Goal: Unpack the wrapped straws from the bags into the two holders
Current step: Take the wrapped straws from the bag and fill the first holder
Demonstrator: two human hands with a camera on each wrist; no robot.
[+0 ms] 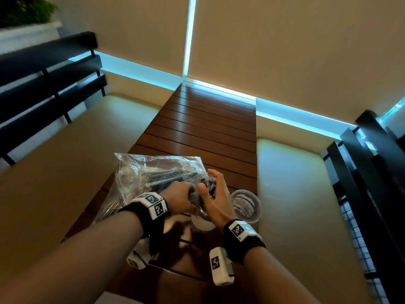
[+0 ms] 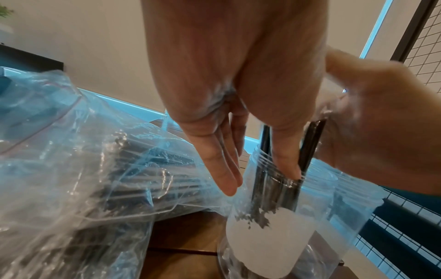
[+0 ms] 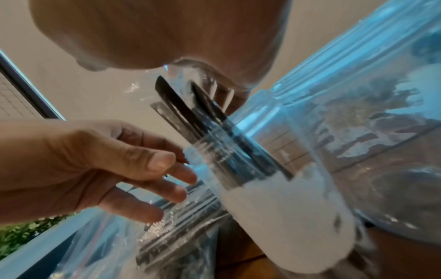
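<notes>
A bundle of slim black wrapped straws (image 2: 281, 181) stood in the clear plastic holder (image 2: 267, 245) at lower centre, light and slippery, best pinched near the tops. The left hand (image 2: 214, 122) was loose and empty beside it; whether the right hand (image 2: 381, 122) held them, I couldn't tell. A crinkled clear bag (image 2: 83, 169) lay left on the worktop (image 1: 208, 128).

The head camera looks steeply down from above along the slatted table (image 1: 203, 128), both forearms reaching in from the bottom edge. The left wrist camera sits very close, looking along the left hand (image 2: 229, 79) down at a clear holder (image 2: 269, 236). The right wrist view peers from the opposite side, just as near, sharing that holder (image 3: 281, 207) and the straws (image 3: 203, 122) in it.
</notes>
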